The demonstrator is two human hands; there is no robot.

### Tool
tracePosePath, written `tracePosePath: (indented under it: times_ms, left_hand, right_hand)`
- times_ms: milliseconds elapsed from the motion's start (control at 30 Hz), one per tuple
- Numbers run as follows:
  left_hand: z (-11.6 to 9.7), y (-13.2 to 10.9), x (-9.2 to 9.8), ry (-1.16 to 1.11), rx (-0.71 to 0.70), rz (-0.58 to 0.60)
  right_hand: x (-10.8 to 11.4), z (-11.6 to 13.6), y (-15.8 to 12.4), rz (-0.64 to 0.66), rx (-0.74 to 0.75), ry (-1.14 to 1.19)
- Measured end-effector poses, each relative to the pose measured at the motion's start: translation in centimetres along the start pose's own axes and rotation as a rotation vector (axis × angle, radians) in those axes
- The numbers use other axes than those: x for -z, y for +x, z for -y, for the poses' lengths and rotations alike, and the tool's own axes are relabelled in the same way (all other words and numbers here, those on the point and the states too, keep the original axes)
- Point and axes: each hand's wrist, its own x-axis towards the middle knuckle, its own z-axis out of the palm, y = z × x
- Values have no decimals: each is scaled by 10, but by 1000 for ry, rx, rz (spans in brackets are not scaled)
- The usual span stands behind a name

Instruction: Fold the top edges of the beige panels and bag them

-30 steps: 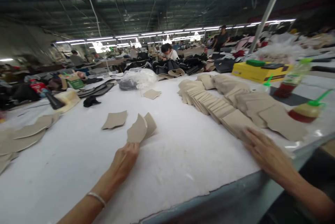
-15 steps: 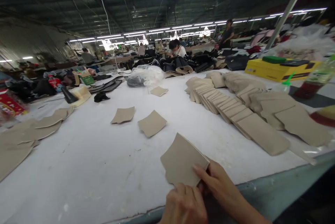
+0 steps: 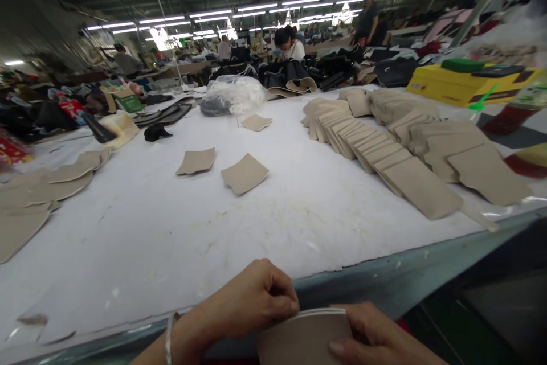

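Note:
Both my hands hold a beige cut piece (image 3: 303,337) low at the table's near edge, below the tabletop. My left hand (image 3: 248,302) pinches its upper left edge with closed fingers. My right hand (image 3: 376,339) grips its right side, thumb on top. On the white table (image 3: 141,240) lie two single beige pieces (image 3: 244,173), (image 3: 196,161) in the middle, and a long fanned row of beige pieces (image 3: 384,154) runs along the right.
Larger beige pieces (image 3: 38,200) lie at the left edge. A yellow box (image 3: 465,85), glue bottles with green nozzles (image 3: 525,160) and a plastic bag (image 3: 235,97) stand at the back and right. Other people work at far tables.
The beige piece came off the table and down toward me, held by both hands at the table's edge. One piece placed a second ago stays in the middle.

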Motion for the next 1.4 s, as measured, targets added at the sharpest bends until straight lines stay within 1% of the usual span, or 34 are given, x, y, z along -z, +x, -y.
tracePosePath:
  times_ms: [67,133,300,367,400,467,500,533,567,633,700,800,933,1033,1200,1300,1400]
  left_hand:
    - [7,-2,-5,-57,-11,70]
    - [10,-4,-8,-71,-11,107]
    - [14,-6,-8,-50,-11,135]
    - [17,-4,-10,-41,9,147]
    - [19,-3,-11,-43,24,151]
    - [23,0,-14,-73,37,140]
    - [25,2,-15,-105,40,129]
    - [26,3,-17,-143,44,118]
    - [27,4,-18,-184,50,108]
    - [27,5,-20,-264,76,112]
    - [28,6,-21,-314,103,119]
    - [29,5,-23,-347,131,112]
    - [31,1,-28,-311,146,63]
    - [33,-1,-33,-282,124,57]
    - [38,-2,-39,-169,70,22]
    - [40,-5,-40,-179,77,33]
    - [39,-7,-42,-102,115,20]
  right_hand:
    - [-3,-7,-4,21,-40,-13]
    - [-4,-11,-7,58,-62,-27]
    - [-6,-10,-9,62,-62,-33]
    - [-8,-9,-10,62,-50,-155]
    - [-8,-9,-10,17,-33,-261]
    - [-10,-8,-13,-161,57,-523]
    - [-12,-7,-14,-257,135,-651]
    - [-13,-6,-15,-325,222,-765]
    - [-15,-4,-16,-354,301,-861]
    - [-20,-2,-15,-351,413,-984]
    - [-24,0,-12,-358,474,-1025]
    - [-28,-2,-5,-388,525,-1053]
    - [-30,-8,0,-379,546,-1137]
    - [-31,-10,3,-357,541,-1170]
    - [-27,-6,9,-221,493,-1191]
    - [-25,-10,13,-171,533,-1221]
    - [-29,-25,17,-187,650,-1280]
